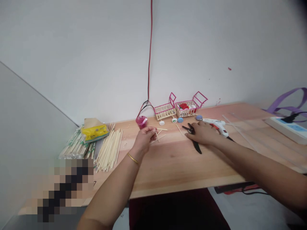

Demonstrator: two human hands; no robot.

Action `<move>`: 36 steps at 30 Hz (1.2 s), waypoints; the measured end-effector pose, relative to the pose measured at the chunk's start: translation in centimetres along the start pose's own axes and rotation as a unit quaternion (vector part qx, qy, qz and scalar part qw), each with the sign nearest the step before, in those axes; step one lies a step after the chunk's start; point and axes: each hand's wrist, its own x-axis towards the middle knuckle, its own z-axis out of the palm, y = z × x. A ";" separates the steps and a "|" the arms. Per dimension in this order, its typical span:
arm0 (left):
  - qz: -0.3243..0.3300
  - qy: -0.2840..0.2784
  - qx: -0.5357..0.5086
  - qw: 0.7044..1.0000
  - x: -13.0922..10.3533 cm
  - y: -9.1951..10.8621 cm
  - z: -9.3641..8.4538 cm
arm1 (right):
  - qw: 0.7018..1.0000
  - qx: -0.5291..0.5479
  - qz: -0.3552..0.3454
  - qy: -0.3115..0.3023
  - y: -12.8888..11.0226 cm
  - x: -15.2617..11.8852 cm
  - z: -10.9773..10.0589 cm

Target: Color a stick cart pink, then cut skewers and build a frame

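Note:
My left hand (pixel 144 138) is closed in a pinch on a short thin wooden stick (pixel 157 137). Beside and under its fingertips are other short pieces of stick (pixel 162 129), and I cannot tell whether they touch the one held. My right hand (pixel 203 133) lies over black-handled pliers (pixel 197 147), thumb and fingers around their middle, which is partly hidden. Just beyond that hand rests a white glue gun (pixel 224 127) with a red trigger. Another short stick (pixel 179 130) lies between my hands.
Two small stick-built carts (pixel 165 111) with pink rims stand against the wall. Several bottle caps (pixel 180 120) lie before them. A pink-stained cup (pixel 142 122) is left of them. Long sticks (pixel 109 150) and a yellow packet (pixel 95 132) lie left; a power strip (pixel 287 127) sits right.

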 end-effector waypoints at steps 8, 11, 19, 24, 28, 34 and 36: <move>0.062 0.059 0.010 0.996 0.1 0.8 0.0 | 0.997 -0.001 -0.073 0.020 -3.2 1.3 0.1; 0.126 0.099 0.036 0.986 0.2 1.5 -0.2 | 0.998 -0.007 -0.070 -0.002 -4.0 2.0 0.4; 0.091 0.049 -0.001 0.995 -0.1 0.5 0.5 | 0.974 0.182 -0.131 -0.029 -4.8 1.0 -0.2; 0.019 -0.020 -0.017 0.999 -1.1 -0.1 1.8 | 0.857 0.455 -0.203 -0.136 -6.4 -0.5 0.1; 0.018 -0.036 0.010 0.999 -1.7 -0.1 2.4 | 0.807 0.523 -0.230 -0.151 -7.3 -1.1 0.4; 0.010 -0.060 0.021 0.998 -1.9 -0.1 2.6 | 0.775 0.554 -0.261 -0.155 -7.4 -1.1 0.8; 0.023 -0.072 0.044 0.996 -2.0 0.1 2.6 | 0.777 0.544 -0.278 -0.151 -7.3 -0.9 0.9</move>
